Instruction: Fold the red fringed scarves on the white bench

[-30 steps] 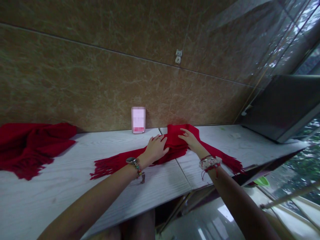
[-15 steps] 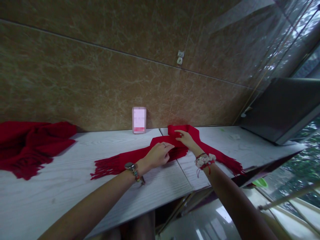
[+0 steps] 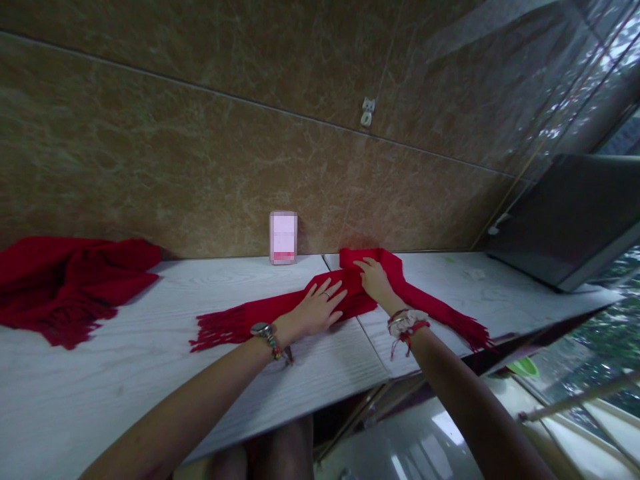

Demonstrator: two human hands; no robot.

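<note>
A red fringed scarf (image 3: pixel 270 312) lies looped on the white wood-grain counter, one fringed end stretching left and the other toward the right front edge. Spread flat across its left part is my left hand (image 3: pixel 320 309), fingers apart, a ring on one finger and a watch at the wrist. My right hand (image 3: pixel 376 281) rests on the scarf's crossing folds, its fingers extended and touching the cloth. Bracelets and a white scrunchie circle the right wrist. Part of the scarf is hidden under both hands.
Another red fringed cloth (image 3: pixel 75 283) lies bunched at the far left. A phone (image 3: pixel 283 239) leans upright against the brown marbled wall (image 3: pixel 200 167). A dark panel-like object (image 3: pixel 575 220) stands at the counter's right end. The counter's front edge (image 3: pixel 300 427) runs below my arms.
My left hand has gone from curled fingers to lying spread on the scarf. The right hand's fingers have lowered onto the cloth. The view has shifted slightly.
</note>
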